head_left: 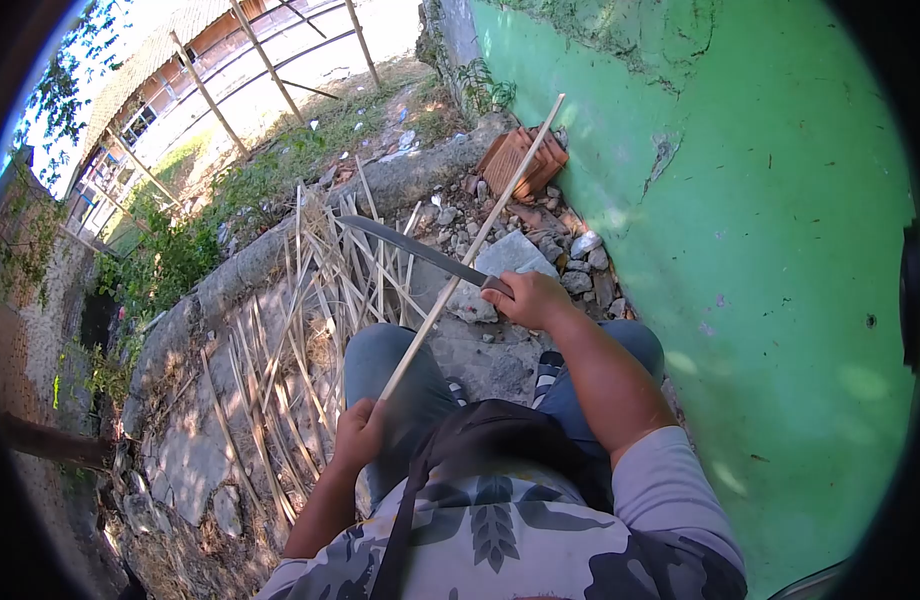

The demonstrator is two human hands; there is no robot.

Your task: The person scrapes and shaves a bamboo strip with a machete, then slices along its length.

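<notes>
My left hand (359, 434) is closed around the lower end of a long, pale strip that looks like split bamboo (521, 168). The strip slants up and to the right, past my knees. In my right hand (531, 299) is the dark handle of a machete (410, 247), its long blade pointing up and left. Near the handle the machete crosses the strip; whether the edge touches it I cannot tell. Several loose pale strips (325, 262) lie in a heap beyond my left knee, and more cut strips (264, 405) are spread on the ground to my left.
A green wall (770, 270) rises close on my right. Stacked orange roof tiles (523, 165) and rubble (578, 262) lie at its foot. A low stone kerb (242, 277) curves round ahead and left, with plants (170, 255) and upright poles (208, 95) beyond.
</notes>
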